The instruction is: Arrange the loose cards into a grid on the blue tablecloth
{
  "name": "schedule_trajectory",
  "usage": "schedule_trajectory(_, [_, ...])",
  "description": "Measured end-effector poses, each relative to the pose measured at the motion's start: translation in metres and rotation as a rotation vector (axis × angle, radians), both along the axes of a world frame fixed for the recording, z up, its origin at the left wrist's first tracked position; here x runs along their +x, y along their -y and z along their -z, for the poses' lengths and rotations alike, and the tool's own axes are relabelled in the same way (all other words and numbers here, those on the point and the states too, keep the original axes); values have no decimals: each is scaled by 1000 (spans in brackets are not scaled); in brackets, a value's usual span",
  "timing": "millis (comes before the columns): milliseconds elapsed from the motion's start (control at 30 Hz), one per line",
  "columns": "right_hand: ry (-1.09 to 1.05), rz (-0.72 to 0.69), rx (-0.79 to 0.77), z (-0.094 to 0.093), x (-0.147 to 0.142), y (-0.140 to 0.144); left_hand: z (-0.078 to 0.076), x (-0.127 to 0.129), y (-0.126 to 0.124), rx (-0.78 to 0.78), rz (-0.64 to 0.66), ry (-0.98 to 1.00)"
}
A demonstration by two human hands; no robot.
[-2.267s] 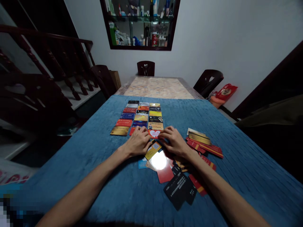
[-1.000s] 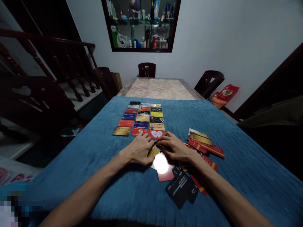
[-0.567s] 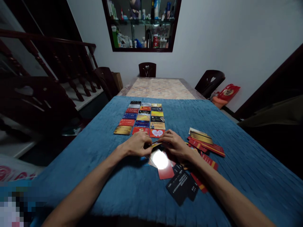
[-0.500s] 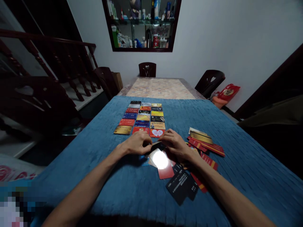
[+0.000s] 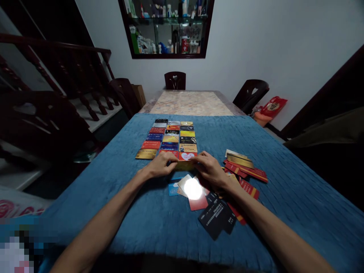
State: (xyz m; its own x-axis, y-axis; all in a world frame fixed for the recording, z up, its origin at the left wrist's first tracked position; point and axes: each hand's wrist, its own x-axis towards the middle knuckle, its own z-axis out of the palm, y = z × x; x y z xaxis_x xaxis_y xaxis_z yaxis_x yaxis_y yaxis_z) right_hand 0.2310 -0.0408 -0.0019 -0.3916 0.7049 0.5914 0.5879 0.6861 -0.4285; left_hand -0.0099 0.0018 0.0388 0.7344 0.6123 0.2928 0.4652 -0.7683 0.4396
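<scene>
Between my two hands a yellow-gold card (image 5: 184, 165) lies just below the red card with a white heart (image 5: 187, 156). My left hand (image 5: 162, 164) pinches its left end, and my right hand (image 5: 209, 167) has its fingertips on the right end. Beyond them, cards stand in three columns, with a gold card (image 5: 146, 154) at the near left. Nearer me is a loose spread: a blue card (image 5: 173, 189), a red card (image 5: 198, 204) under a bright glare, and black cards (image 5: 214, 220). My right forearm covers part of the spread.
More red and gold cards (image 5: 241, 160) lie in a loose pile right of my right hand. A blue cloth (image 5: 113, 201) covers the near table; the far end shows a marbled top (image 5: 193, 101). Dark chairs (image 5: 175, 81) stand around it.
Both hands have moved slightly forward with the card. It was tilted edge-on and now shows its yellow-gold face below the heart card. The view has shifted a little.
</scene>
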Motion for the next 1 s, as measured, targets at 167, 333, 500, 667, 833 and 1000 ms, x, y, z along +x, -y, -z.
schedule_trajectory(167, [23, 19, 28, 3, 0, -1, -3, 0, 1, 2, -1, -40])
schedule_trajectory(333, [44, 50, 59, 6, 0, -2, -2, -1, -1, 2, 1, -66])
schedule_trajectory(500, [49, 47, 54, 6, 0, -2, 4, -1, -2, 0, -6, -6])
schedule_trajectory(667, [57, 32, 117, 2, -1, -1, 4, 0, 1, 18, 15, 20])
schedule_trajectory(833, [22, 11, 232, -5, -2, 2, 0, 5, 8, 31, 38, 7])
schedule_trajectory(1000, [-37, -3, 291, -10, -3, 6, 1, 14, 14, 9, 21, 36])
